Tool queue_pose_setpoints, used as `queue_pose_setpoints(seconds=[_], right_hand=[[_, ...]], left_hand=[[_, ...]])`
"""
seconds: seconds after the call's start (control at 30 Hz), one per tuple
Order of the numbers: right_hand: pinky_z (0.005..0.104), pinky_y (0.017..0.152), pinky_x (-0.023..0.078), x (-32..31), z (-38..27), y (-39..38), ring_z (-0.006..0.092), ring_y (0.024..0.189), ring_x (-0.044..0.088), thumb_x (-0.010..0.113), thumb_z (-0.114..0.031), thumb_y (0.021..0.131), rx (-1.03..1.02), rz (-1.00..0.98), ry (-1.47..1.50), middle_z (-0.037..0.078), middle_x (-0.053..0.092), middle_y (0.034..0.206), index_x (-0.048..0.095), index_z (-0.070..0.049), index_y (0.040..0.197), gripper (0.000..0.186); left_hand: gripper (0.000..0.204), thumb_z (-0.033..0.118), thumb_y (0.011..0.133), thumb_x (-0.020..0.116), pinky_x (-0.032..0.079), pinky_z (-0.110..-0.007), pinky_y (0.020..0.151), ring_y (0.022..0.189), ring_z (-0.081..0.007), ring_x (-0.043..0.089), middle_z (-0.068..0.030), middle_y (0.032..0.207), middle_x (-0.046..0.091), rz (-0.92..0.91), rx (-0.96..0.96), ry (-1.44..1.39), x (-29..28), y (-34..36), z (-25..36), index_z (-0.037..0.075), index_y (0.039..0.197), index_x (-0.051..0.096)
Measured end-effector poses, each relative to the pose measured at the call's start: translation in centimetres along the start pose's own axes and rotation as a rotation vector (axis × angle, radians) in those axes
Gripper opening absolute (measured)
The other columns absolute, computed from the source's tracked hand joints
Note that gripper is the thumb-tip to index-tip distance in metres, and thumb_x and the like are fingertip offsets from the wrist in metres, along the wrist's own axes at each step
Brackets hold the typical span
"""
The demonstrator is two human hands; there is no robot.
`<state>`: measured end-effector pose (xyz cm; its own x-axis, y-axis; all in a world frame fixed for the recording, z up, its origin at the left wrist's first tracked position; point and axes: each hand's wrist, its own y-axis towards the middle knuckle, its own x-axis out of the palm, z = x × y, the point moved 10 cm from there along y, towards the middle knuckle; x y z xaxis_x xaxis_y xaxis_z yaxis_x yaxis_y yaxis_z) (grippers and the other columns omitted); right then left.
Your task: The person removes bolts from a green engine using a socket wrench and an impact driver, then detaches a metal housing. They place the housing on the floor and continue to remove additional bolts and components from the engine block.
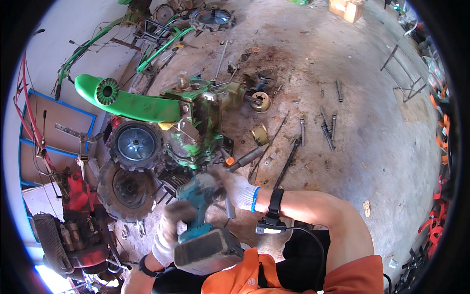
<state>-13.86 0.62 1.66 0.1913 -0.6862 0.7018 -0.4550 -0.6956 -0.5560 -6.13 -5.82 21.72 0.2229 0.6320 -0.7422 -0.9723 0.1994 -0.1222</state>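
A teal cordless power tool (195, 201) with a large dark battery (208, 252) is held above my lap, below the green machine (193, 142). My left hand (174, 220), in a pale work glove, is blurred but curled on the tool's left side. My gloved right hand (232, 188) is at the tool's front end; its fingers are smeared, so their grip is unclear. A grey cylindrical part (229, 208) hangs beside the tool, under my right hand. A dark bar (247, 158) lies just beyond that hand.
Two treaded wheels (128, 191) are left of the green machine, beside red machinery (81, 193) along the wall. Shafts (328, 137), rods and brass-coloured parts (259, 102) lie on the concrete floor (367, 147). A metal frame (401, 83) and orange items (434, 225) line the right side.
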Motion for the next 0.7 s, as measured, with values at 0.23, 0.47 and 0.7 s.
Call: queue_pose_setpoints(seconds=[0.23, 0.47, 0.7], right_hand=[[0.0300, 0.084, 0.056, -2.1, -2.3, -1.0, 0.0119, 0.096, 0.067, 0.072, -0.046, 0.106, -0.045, 0.084, -0.084, 0.005, 0.077, 0.119, 0.071, -0.005, 0.141, 0.054], [0.0320, 0.091, 0.059, 4.8, -2.2, -0.8, 0.0134, 0.103, 0.071, 0.086, -0.035, 0.099, -0.220, -0.319, -0.343, 0.005, 0.078, 0.112, 0.072, -0.006, 0.122, 0.039], [0.0422, 0.095, 0.059, -1.5, -2.1, 1.3, 0.0310, 0.106, 0.073, 0.085, -0.050, 0.090, -0.162, -0.470, -1.363, 0.014, 0.076, 0.117, 0.074, -0.012, 0.120, 0.049]], left_hand=[[0.072, 0.058, 0.112, 0.059, 0.065, -0.051, 0.098, 0.114, -0.0341, 0.076, -0.0222, 0.134, 0.072, 0.078, -0.798, -1.384, 7.3, -4.1, -7.7, 0.006, 0.160, 0.045], [0.054, 0.024, 0.093, 0.088, 0.065, -0.049, 0.083, 0.088, -0.0286, 0.074, -0.0104, 0.106, 0.070, 0.213, -0.716, -1.348, 8.6, -5.2, -7.3, 0.008, 0.136, 0.058], [0.055, 0.013, 0.092, 0.086, 0.066, -0.037, 0.071, 0.078, -0.0234, 0.077, -0.0083, 0.099, 0.074, 0.494, -0.757, -0.603, -4.0, -9.9, -8.5, 0.001, 0.138, 0.058]])
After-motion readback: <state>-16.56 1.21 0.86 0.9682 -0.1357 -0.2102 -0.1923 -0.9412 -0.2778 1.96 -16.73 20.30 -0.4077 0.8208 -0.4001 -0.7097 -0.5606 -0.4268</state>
